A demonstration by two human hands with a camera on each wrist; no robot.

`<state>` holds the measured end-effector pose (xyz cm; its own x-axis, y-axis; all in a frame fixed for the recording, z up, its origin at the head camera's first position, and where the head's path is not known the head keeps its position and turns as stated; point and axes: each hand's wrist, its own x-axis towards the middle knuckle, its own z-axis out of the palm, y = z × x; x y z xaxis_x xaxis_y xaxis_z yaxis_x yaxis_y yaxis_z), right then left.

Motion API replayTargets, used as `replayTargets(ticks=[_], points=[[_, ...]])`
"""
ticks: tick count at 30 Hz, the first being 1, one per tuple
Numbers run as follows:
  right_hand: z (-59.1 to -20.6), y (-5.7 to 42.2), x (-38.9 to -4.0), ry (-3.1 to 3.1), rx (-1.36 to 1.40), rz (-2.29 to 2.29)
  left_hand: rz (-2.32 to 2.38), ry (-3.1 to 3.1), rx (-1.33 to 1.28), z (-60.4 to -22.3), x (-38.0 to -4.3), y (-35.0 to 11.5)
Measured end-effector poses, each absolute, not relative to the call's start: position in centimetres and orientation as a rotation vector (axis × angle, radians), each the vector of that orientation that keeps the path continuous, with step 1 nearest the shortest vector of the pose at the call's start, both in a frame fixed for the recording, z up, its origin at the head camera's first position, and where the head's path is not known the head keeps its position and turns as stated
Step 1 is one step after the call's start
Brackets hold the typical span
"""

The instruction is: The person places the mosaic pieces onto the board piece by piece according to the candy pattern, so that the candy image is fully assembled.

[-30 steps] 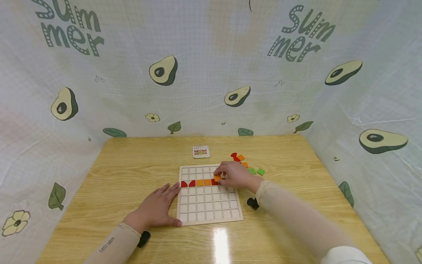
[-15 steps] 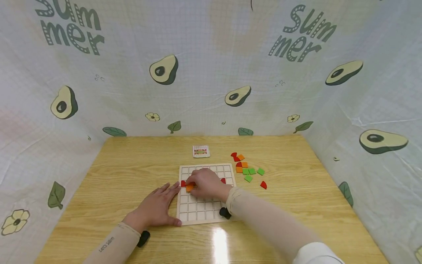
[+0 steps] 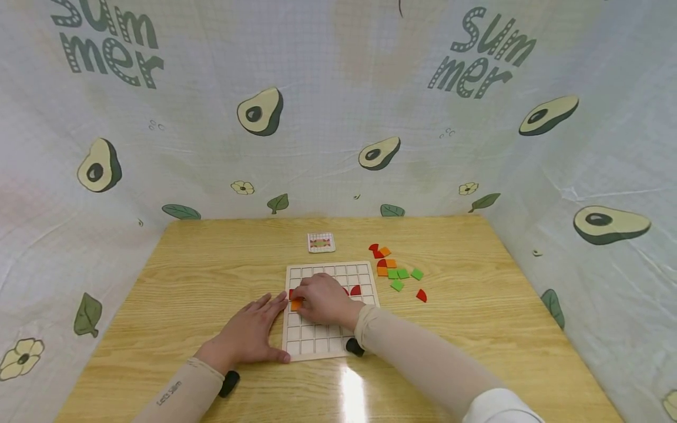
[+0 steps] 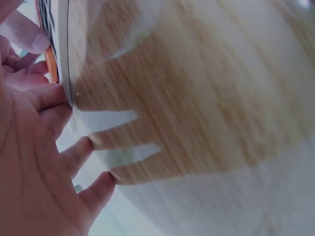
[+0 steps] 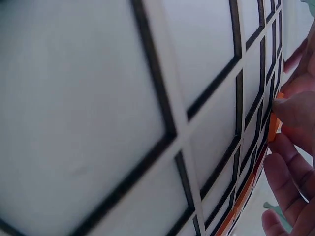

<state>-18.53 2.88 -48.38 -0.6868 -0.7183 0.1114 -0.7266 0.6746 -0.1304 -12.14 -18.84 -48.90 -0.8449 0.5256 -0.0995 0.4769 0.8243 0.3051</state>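
Observation:
A square wooden grid board (image 3: 328,346) lies on the table, with a row of red and orange pieces partly hidden by my right hand. My right hand (image 3: 324,299) is over the board's left side, pinching an orange square tile (image 3: 296,305) at the leftmost column, just below that row. In the right wrist view the orange tile (image 5: 273,127) sits between thumb and fingers against the grid. My left hand (image 3: 248,333) lies spread on the table, fingertips touching the board's left edge and thumb at its lower left corner. Red quarter-circle piece (image 3: 356,290) shows right of my right hand.
Right of the board lie loose pieces: green squares (image 3: 403,274), orange squares (image 3: 385,251) and red quarter-circles (image 3: 421,295). A small pattern card (image 3: 321,242) lies behind the board. A patterned cloth (image 3: 317,117) hangs around the table's back and sides.
My right hand has carried the orange tile from the board's upper right side leftward and down to the leftmost column below the red and orange row. My left hand stays at the board's edge.

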Motion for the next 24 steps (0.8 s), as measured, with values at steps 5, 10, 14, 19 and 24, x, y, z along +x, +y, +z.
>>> replayTargets(ticks=[5,10,14,19,24], points=[[-48.26,2.82,-18.39,-2.836,1.225,0.248,0.398,2.836,0.775,-49.04,-12.14,-18.90],[-47.96,2.84,-18.16,-2.840,1.223,0.249,0.402,2.831,0.790,-48.77,-12.06,-18.84],[-47.85,2.83,-18.09,-2.832,1.224,0.261,0.400,2.829,0.792,-48.54,-11.99,-18.76],[-48.27,2.81,-18.17,-2.821,1.225,0.288,0.388,2.817,0.775,-48.59,-12.06,-18.65],[-48.29,3.09,-18.17,-2.803,1.237,0.283,0.386,2.813,0.765,-48.48,-12.04,-18.62]])
